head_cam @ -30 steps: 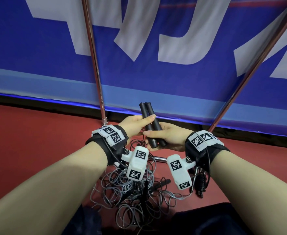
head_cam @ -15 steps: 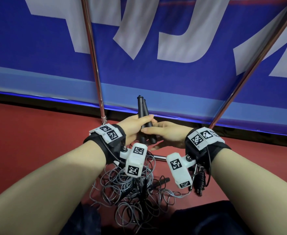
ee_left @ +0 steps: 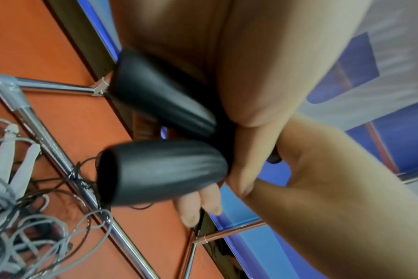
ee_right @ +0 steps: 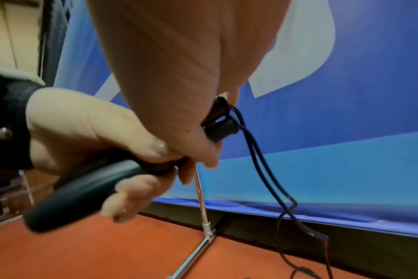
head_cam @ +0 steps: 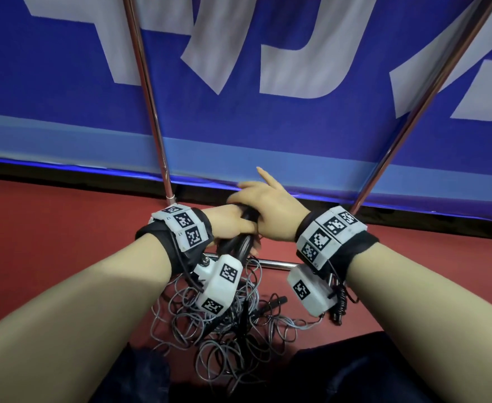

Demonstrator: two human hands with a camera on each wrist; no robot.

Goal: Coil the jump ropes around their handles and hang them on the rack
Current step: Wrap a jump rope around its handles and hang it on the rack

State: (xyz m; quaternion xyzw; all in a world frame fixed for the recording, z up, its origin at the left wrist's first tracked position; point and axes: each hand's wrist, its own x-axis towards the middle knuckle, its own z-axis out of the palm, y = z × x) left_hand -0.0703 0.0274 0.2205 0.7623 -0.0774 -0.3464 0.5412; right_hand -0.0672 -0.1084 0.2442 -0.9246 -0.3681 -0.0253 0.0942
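Two black jump-rope handles (head_cam: pixel 240 242) lie side by side in my left hand (head_cam: pixel 230 222), whose fingers (ee_left: pixel 198 207) curl round their middle. Their thick ends (ee_left: pixel 165 169) point back toward me. My right hand (head_cam: pixel 268 205) sits over the far ends and grips them there, with the index finger sticking out straight. In the right wrist view the black rope (ee_right: pixel 263 169) leaves the handle tips (ee_right: pixel 220 128) and hangs down to the floor. The chrome rack's two poles (head_cam: pixel 148 97) (head_cam: pixel 413 112) rise just beyond my hands.
A tangled pile of grey ropes (head_cam: pixel 209 330) lies on the red floor under my wrists, with another black handle (head_cam: pixel 270 303) in it. The rack's base bar (head_cam: pixel 273 264) runs across the floor. A blue banner (head_cam: pixel 326 135) closes off the back.
The handles stood upright between both hands; now they are tipped over, far ends away from me. My right hand has come over the top of them and wrapped round.
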